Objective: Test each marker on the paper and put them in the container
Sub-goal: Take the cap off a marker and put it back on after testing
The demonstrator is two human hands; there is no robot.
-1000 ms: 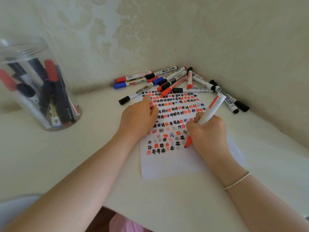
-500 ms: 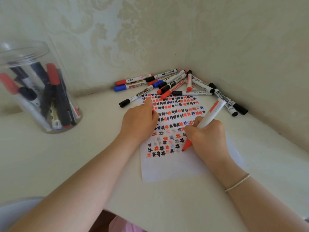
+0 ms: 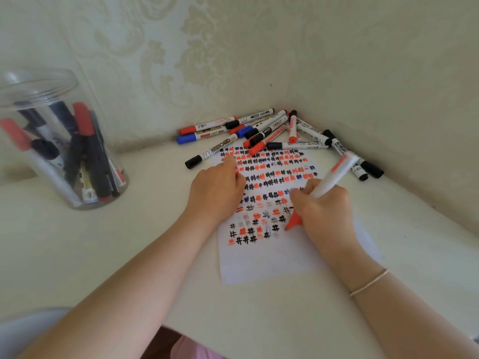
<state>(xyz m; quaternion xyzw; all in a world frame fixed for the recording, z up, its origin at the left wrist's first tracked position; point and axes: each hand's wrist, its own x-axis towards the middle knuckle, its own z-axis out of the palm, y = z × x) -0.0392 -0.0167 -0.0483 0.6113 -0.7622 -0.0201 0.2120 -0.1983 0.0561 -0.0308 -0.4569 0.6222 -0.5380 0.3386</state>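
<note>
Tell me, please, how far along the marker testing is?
Partly done. Several markers already stand in the jar, and marks fill most of the paper. The right hand is testing a red marker while the left hand steadies the sheet. A pile in the corner remains.

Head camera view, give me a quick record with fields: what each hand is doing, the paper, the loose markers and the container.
right hand: right hand grips a red marker, tip down on the paper
left hand: left hand rests on the paper, fingers curled; a bit of red shows at its fingertips, too small to identify
paper: paper lies flat on the table, rows of black, red and blue test marks
loose markers: pile of markers in the corner beyond the paper
container: clear container at far left, upright, markers inside
</note>
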